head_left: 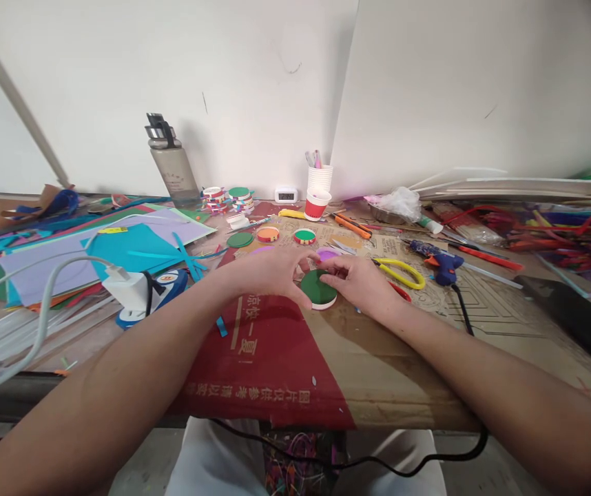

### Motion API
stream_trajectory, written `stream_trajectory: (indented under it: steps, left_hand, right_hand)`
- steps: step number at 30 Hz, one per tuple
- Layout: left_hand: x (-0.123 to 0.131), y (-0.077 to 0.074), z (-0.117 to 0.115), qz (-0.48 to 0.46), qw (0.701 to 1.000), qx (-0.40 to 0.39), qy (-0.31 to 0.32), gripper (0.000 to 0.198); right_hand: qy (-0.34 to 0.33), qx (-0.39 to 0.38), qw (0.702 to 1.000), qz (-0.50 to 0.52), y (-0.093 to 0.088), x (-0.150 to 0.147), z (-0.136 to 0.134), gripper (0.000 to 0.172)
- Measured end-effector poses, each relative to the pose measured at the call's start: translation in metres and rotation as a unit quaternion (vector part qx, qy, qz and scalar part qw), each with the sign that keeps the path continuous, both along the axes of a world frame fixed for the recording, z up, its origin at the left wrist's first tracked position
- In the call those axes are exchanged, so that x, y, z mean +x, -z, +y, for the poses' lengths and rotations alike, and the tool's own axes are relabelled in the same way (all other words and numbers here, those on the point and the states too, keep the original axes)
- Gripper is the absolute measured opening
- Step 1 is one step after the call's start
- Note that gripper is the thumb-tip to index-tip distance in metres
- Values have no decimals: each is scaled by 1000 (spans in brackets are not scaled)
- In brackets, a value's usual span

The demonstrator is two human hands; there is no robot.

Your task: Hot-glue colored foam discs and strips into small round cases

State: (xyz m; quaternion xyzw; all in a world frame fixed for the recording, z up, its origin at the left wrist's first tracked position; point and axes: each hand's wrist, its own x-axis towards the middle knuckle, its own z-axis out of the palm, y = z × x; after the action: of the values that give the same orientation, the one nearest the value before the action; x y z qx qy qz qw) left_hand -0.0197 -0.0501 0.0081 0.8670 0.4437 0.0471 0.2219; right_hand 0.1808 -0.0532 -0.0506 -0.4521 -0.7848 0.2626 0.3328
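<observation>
Between my hands, low over the cardboard, is a round green disc with a white rim. My left hand curves around its left side, thumb against the near left edge and fingers at the far edge. On the right, my right hand pinches the disc's far right edge, its thumb lying on the green top; its other fingers are partly hidden. A purple disc shows just behind my fingertips. Farther back lie flat green discs, an orange-topped ring and a green-topped ring.
Yellow-handled scissors, a blue glue gun and a black phone lie to the right. Coloured paper sheets and a white plug are on the left. Paper cups, a clock and a bottle stand behind.
</observation>
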Motion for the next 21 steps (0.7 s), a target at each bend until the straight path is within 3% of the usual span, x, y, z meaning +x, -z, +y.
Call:
stream_trajectory:
  steps: [3, 10, 21]
  left_hand:
    - [8, 5, -5, -9, 999, 33, 1, 97]
    - [19, 16, -7, -24, 997, 69, -10, 85]
    - [21, 17, -11, -48, 995, 82, 34, 72]
  right_hand:
    - [-1, 23, 999, -43, -3, 1, -2, 16]
    - [-5, 58, 988, -141, -7, 3, -5, 19]
    - [-99, 111, 960, -238, -19, 11, -19, 26]
